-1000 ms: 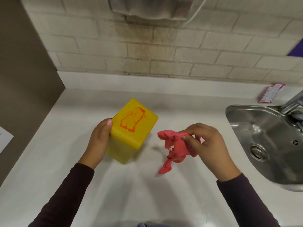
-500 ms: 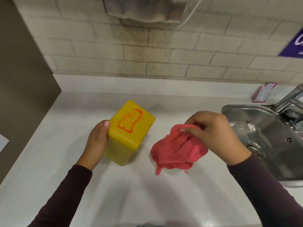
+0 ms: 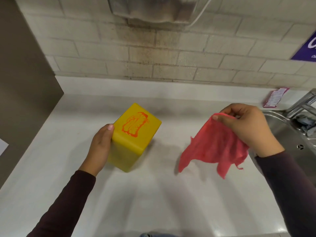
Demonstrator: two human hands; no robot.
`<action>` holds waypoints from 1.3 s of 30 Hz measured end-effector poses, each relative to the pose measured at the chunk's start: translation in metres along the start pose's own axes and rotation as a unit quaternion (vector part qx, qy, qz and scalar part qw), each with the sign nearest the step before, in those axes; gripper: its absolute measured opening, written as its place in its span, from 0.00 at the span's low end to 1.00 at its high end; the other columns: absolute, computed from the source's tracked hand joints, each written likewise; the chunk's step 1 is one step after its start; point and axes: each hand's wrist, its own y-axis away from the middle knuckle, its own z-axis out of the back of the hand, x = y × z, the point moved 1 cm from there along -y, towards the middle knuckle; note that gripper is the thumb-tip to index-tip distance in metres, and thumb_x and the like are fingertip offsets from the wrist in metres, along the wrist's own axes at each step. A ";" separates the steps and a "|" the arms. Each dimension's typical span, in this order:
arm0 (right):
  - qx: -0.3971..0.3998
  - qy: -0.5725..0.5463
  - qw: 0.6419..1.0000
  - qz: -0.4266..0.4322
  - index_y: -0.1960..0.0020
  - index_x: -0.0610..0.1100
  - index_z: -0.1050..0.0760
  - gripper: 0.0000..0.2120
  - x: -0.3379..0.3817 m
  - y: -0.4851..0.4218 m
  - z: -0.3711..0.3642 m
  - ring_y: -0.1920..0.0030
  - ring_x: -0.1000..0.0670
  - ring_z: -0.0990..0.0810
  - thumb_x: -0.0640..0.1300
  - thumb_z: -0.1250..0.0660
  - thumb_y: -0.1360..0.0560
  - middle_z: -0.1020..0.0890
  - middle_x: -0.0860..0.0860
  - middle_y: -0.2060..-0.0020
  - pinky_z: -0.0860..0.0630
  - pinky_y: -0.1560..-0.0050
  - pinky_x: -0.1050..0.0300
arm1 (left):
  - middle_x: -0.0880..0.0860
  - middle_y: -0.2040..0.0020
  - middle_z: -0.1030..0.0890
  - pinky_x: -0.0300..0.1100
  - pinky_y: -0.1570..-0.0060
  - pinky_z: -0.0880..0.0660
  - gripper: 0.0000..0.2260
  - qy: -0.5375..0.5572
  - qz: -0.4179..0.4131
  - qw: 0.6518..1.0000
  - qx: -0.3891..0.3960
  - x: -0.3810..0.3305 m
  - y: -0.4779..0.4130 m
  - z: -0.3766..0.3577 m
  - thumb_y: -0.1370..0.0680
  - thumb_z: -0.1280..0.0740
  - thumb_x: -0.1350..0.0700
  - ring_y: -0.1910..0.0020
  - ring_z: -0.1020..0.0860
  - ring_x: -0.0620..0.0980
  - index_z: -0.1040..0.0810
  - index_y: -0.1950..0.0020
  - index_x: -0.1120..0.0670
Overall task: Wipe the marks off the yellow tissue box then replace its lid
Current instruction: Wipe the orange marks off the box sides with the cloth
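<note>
While the left hand [image 3: 100, 146] clamps the left side of the yellow tissue box [image 3: 135, 142], left of centre on the tabletop [image 3: 153, 194], the right hand [image 3: 248, 127] pinches a limp red cloth [image 3: 213, 147]. The box seems stiff, light and slippery; bracing its sides suits wiping the orange marks [image 3: 136, 124] on top.

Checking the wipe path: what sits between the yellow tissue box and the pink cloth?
Nothing: in the head view, only bare white countertop separates the box from the cloth.
</note>
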 end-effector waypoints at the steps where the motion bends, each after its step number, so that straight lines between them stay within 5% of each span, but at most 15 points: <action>1: -0.008 0.016 1.000 0.009 0.68 0.48 0.22 0.07 0.004 0.005 0.000 0.73 0.59 0.27 0.44 0.25 0.33 0.22 0.52 0.73 0.33 0.72 0.72 | 0.52 0.56 0.22 0.39 0.55 0.30 0.24 0.003 0.002 1.000 -0.002 0.000 -0.001 0.000 0.27 0.50 0.38 0.59 0.26 0.42 0.24 0.51 0.54; 5: 0.059 0.087 0.994 0.015 0.72 0.47 0.27 0.11 0.013 0.036 -0.031 0.80 0.58 0.27 0.47 0.29 0.33 0.24 0.57 0.77 0.39 0.85 0.70 | 0.55 0.56 0.24 0.42 0.56 0.31 0.30 0.002 0.004 1.000 0.001 0.001 -0.001 -0.001 0.30 0.49 0.34 0.58 0.27 0.47 0.26 0.51 0.60; 7: 0.149 0.155 0.976 0.028 0.71 0.48 0.29 0.12 0.008 0.059 -0.067 0.74 0.57 0.27 0.47 0.30 0.32 0.26 0.55 0.76 0.33 0.73 0.70 | 0.54 0.56 0.24 0.42 0.56 0.30 0.30 0.003 0.004 1.000 0.000 0.001 -0.001 0.000 0.31 0.50 0.34 0.58 0.27 0.46 0.26 0.51 0.59; 9: 0.250 0.183 0.950 0.048 0.66 0.48 0.27 0.07 -0.005 0.084 -0.111 0.62 0.49 0.23 0.45 0.34 0.29 0.20 0.50 0.67 0.30 0.58 0.58 | 0.55 0.56 0.24 0.42 0.55 0.30 0.31 0.011 0.010 1.000 -0.001 0.002 -0.001 0.000 0.31 0.49 0.33 0.58 0.27 0.47 0.27 0.51 0.60; 12: 0.338 0.161 0.925 0.056 0.65 0.43 0.27 0.09 -0.024 0.114 -0.151 0.63 0.49 0.28 0.41 0.39 0.26 0.19 0.44 0.63 0.39 0.64 0.59 | 0.55 0.56 0.24 0.42 0.55 0.31 0.32 0.013 0.016 1.000 -0.004 0.003 -0.001 0.001 0.31 0.49 0.33 0.58 0.28 0.47 0.27 0.51 0.61; 17: 0.254 0.153 0.955 0.022 0.69 0.46 0.28 0.10 -0.055 0.081 -0.131 0.64 0.47 0.26 0.40 0.37 0.29 0.22 0.48 0.68 0.38 0.66 0.57 | 0.54 0.56 0.24 0.42 0.55 0.30 0.31 0.014 0.019 1.000 -0.001 0.004 0.001 0.001 0.31 0.49 0.33 0.57 0.27 0.47 0.26 0.51 0.58; 19: 0.179 0.152 0.972 0.025 0.56 0.43 0.20 0.05 -0.068 0.060 -0.121 0.56 0.45 0.23 0.39 0.36 0.27 0.19 0.46 0.59 0.31 0.56 0.55 | 0.52 0.57 0.23 0.41 0.55 0.30 0.26 0.014 0.017 1.000 -0.001 0.004 0.001 0.000 0.31 0.50 0.33 0.59 0.26 0.45 0.25 0.55 0.52; 23: 0.062 0.178 0.981 -0.040 0.37 0.46 0.26 0.16 -0.100 0.051 -0.113 0.41 0.43 0.28 0.44 0.35 0.25 0.25 0.46 0.40 0.32 0.42 0.45 | 0.52 0.57 0.24 0.42 0.55 0.30 0.23 0.009 0.010 1.000 0.000 0.003 0.002 -0.001 0.31 0.50 0.33 0.59 0.27 0.45 0.26 0.57 0.48; 25: 0.078 0.187 0.976 -0.081 0.35 0.48 0.29 0.22 -0.114 0.057 -0.114 0.39 0.43 0.31 0.50 0.32 0.27 0.28 0.48 0.38 0.33 0.41 0.45 | 0.52 0.56 0.23 0.43 0.55 0.30 0.22 0.009 0.008 1.000 0.001 0.003 0.002 -0.001 0.31 0.50 0.33 0.58 0.27 0.47 0.26 0.56 0.48; 29: 0.240 0.151 0.947 -0.150 0.31 0.47 0.35 0.35 -0.131 0.067 -0.125 0.36 0.43 0.32 0.56 0.28 0.33 0.30 0.48 0.34 0.31 0.37 0.46 | 0.52 0.56 0.23 0.42 0.54 0.30 0.22 0.022 0.016 1.000 0.001 0.004 0.001 -0.001 0.31 0.50 0.33 0.58 0.26 0.46 0.26 0.56 0.47; 32: 0.240 0.168 0.945 -0.147 0.28 0.46 0.40 0.39 -0.134 0.074 -0.136 0.35 0.43 0.33 0.54 0.28 0.33 0.30 0.49 0.34 0.33 0.37 0.46 | 0.51 0.57 0.23 0.42 0.54 0.29 0.22 0.017 0.011 1.000 0.006 0.005 0.002 -0.002 0.31 0.50 0.33 0.58 0.26 0.46 0.26 0.56 0.45; 34: 0.217 0.211 0.942 -0.143 0.31 0.45 0.37 0.36 -0.134 0.074 -0.143 0.39 0.42 0.30 0.54 0.29 0.34 0.25 0.49 0.41 0.34 0.43 0.49 | 0.51 0.57 0.22 0.43 0.55 0.29 0.21 0.014 0.011 1.000 0.007 0.005 0.003 -0.003 0.31 0.50 0.32 0.58 0.26 0.45 0.25 0.57 0.44; 37: 0.203 0.189 0.949 -0.148 0.55 0.47 0.25 0.11 -0.126 0.074 -0.145 0.53 0.43 0.23 0.50 0.30 0.34 0.21 0.51 0.62 0.34 0.55 0.53 | 0.46 0.59 0.21 0.41 0.56 0.29 0.19 0.008 0.009 1.000 0.005 0.006 0.003 -0.005 0.31 0.50 0.32 0.61 0.24 0.37 0.23 0.59 0.38; 39: 0.210 0.149 0.958 -0.126 0.66 0.46 0.27 0.06 -0.121 0.075 -0.140 0.59 0.44 0.23 0.46 0.31 0.33 0.23 0.51 0.68 0.32 0.59 0.54 | 0.41 0.60 0.19 0.39 0.56 0.28 0.18 0.008 0.006 1.000 0.008 0.007 0.004 -0.006 0.31 0.50 0.33 0.62 0.23 0.33 0.22 0.59 0.34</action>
